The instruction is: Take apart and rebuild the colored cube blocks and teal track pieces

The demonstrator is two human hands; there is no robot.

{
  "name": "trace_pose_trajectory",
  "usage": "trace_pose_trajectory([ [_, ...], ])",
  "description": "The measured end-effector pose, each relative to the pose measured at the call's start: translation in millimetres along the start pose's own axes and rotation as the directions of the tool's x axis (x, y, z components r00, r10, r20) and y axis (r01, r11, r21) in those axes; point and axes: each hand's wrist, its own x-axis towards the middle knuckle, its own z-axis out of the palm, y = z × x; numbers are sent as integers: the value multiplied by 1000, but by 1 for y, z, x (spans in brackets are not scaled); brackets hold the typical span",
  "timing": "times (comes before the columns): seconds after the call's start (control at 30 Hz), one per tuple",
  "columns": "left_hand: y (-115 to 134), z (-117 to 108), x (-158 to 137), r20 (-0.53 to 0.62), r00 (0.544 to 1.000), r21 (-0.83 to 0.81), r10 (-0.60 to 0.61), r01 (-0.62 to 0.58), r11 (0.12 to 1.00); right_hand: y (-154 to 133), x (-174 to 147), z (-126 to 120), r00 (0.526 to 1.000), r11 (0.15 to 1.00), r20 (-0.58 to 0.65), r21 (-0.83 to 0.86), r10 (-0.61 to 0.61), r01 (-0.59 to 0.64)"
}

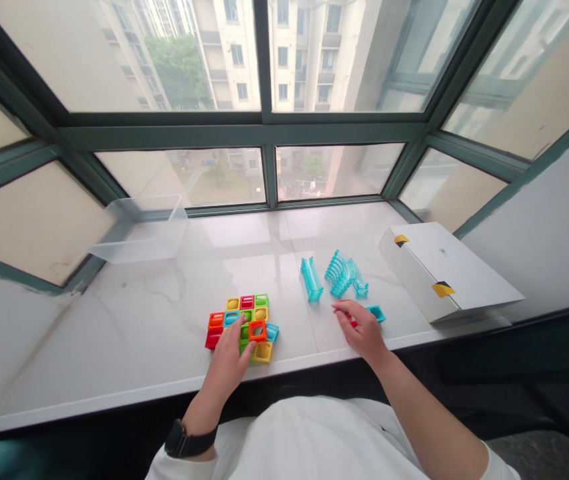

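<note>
My left hand (pixel 229 347) lies over a cluster of colourful hollow toy blocks, fingers stretched out and thumb apart. Close to its thumb is an orange-red block (pixel 257 331), which looks raised above the others. Around it are a yellow block (pixel 263 352), a light blue block (pixel 272 332), a green block (pixel 261 300) and a dark red block (pixel 213 338). Off to the right, my right hand (pixel 362 330) has its fingers closed on a red block (pixel 348 305), mostly hidden beneath them. A teal-blue block (pixel 376 313) sits just beside that hand.
Beyond my right hand lie a straight translucent teal track piece (pixel 311 279) and curved teal pieces (pixel 340 272). A clear plastic bin (pixel 139 250) stands at the back left, a white box (pixel 444 267) at the right. Windows (pixel 264 133) border the white sill (pixel 164 333).
</note>
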Motion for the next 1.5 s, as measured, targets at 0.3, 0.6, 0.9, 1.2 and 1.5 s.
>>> trace_pose_trajectory([
  [0.3, -1, 3, 1, 46, 998, -79, 32, -28, 996, -35, -27, 99, 822, 992, 570, 108, -6, -68],
  [0.6, 18, -7, -2, 12, 1000, -235, -25, 27, 972, -35, -31, 114, 799, 1000, 601, 22, 3, -20],
  [0.9, 68, -10, 0, 116, 990, -736, -77, 138, 663, -44, -17, 93, 906, 942, 422, 300, 14, -154],
  [1.2, 109, -5, 4, 204, 971, -874, -124, 238, 424, -72, -6, 65, 961, 853, 275, 504, -8, -137],
  [1.5, 130, -5, 3, 488, 868, -868, -96, 494, 48, -74, -2, 55, 973, 893, 229, 444, -39, -68],
])
